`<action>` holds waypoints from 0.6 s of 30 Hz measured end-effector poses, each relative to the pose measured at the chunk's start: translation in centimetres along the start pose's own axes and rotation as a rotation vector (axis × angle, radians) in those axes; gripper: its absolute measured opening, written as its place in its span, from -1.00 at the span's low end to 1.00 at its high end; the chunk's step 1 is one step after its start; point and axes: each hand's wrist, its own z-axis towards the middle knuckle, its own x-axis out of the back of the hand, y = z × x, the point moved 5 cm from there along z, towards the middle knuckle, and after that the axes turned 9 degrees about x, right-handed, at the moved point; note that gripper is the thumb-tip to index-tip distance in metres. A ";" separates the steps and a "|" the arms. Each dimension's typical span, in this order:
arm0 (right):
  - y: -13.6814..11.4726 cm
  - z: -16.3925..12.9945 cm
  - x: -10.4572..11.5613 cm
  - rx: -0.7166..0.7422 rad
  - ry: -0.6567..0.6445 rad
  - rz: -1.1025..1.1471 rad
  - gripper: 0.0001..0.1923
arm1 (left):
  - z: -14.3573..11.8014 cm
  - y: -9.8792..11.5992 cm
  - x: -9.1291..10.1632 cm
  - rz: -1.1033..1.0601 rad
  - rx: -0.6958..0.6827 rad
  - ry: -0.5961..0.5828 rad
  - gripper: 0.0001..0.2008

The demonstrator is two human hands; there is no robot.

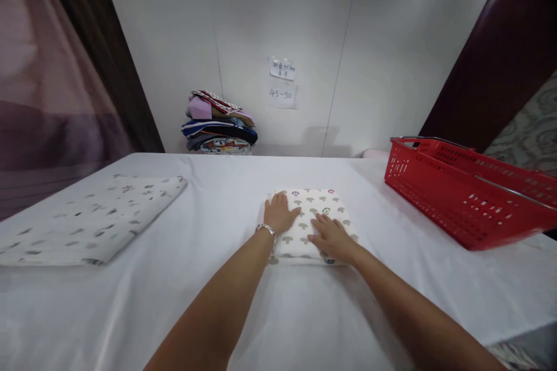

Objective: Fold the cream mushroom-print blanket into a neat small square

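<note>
A white cloth (pixel 304 232) with a grey mushroom print and a few coloured motifs lies folded into a compact rectangle in the middle of the table. My left hand (pixel 281 213) rests flat on its left side, fingers stretched toward the far edge, a bracelet on the wrist. On the right half of the cloth lies my right hand (pixel 334 237), palm down with fingers spread. Both hands press on the top layer and neither grips it. Another folded white cloth (pixel 100 214) with dark leaf-like marks lies flat to the left, apart from my hands.
A red plastic basket (pixel 435 197) with perforated walls stands on the right of the white-covered table (pixel 183 313). Against the back wall is a stack of folded textiles (pixel 220 124). Handwritten paper notes (pixel 282 94) are on the wall. A pinkish curtain (pixel 47 81) hangs at left.
</note>
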 end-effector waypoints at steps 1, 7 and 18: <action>0.2 0.7 0.6 -0.008 0.000 0.014 -0.38 | -0.1 0.1 0.1 0.003 0.003 0.000 -0.30; 4.6 6.1 3.6 -0.099 0.180 -0.131 -0.36 | -0.4 0.1 0.2 0.006 0.019 -0.014 -0.29; 9.2 7.7 1.4 -0.182 0.104 0.018 -0.32 | -0.3 -0.2 0.0 -0.070 0.029 -0.011 -0.31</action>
